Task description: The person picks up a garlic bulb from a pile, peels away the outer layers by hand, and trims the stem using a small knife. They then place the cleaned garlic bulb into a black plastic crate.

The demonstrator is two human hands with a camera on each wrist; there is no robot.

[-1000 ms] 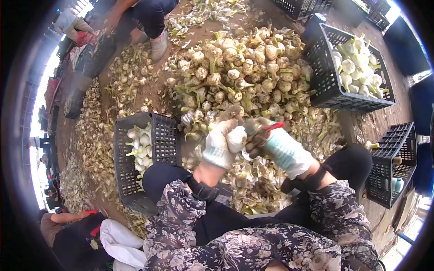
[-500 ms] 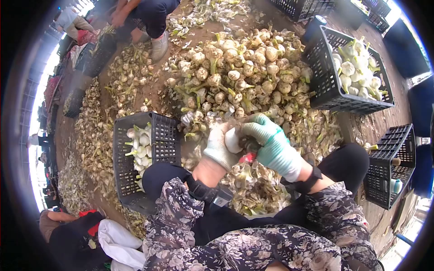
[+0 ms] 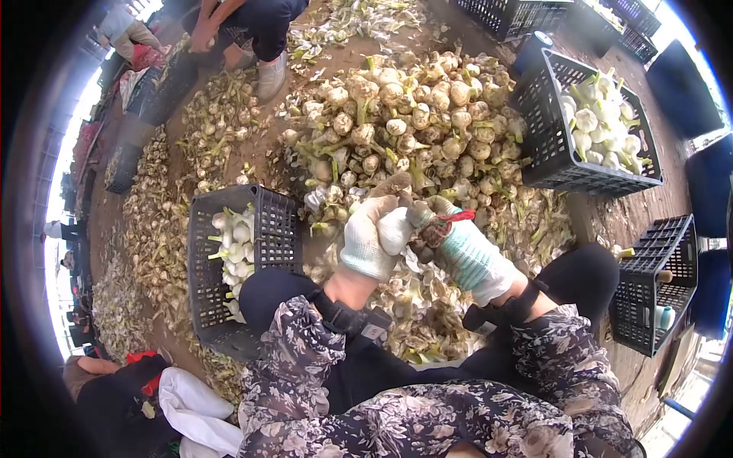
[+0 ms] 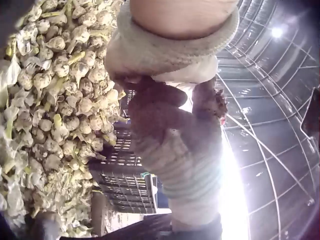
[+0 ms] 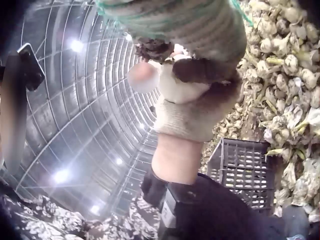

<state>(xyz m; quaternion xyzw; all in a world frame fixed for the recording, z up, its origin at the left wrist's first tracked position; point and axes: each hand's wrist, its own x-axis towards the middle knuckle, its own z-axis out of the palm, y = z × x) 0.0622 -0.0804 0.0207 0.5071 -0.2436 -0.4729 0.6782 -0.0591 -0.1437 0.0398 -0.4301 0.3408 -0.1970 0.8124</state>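
In the head view my left hand (image 3: 369, 238), in a soiled white knit glove, grips a white garlic bulb (image 3: 395, 231) in front of my lap. Close against the bulb's right side, my right hand (image 3: 458, 240) wears a teal-striped glove with dark, dirty fingers curled in at it. A red strip (image 3: 460, 216) crosses those fingers. In the right wrist view the dark thumb (image 5: 197, 71) presses beside the pale bulb (image 5: 182, 90). The left wrist view has both gloves meeting, with the bulb mostly hidden. Below the hands lies a heap of loose garlic skins (image 3: 427, 313).
A large pile of untrimmed garlic (image 3: 412, 114) lies ahead. Black crates of white bulbs stand at left (image 3: 200, 267) and far right (image 3: 534, 126). A smaller crate (image 3: 649, 298) holding a bottle is beside my right knee. Another person (image 3: 252, 30) crouches at the upper left.
My right hand turned over the bulb half a second ago, palm side hidden, then rolled back, so the red strip is on top again. The left hand keeps hold of the bulb.
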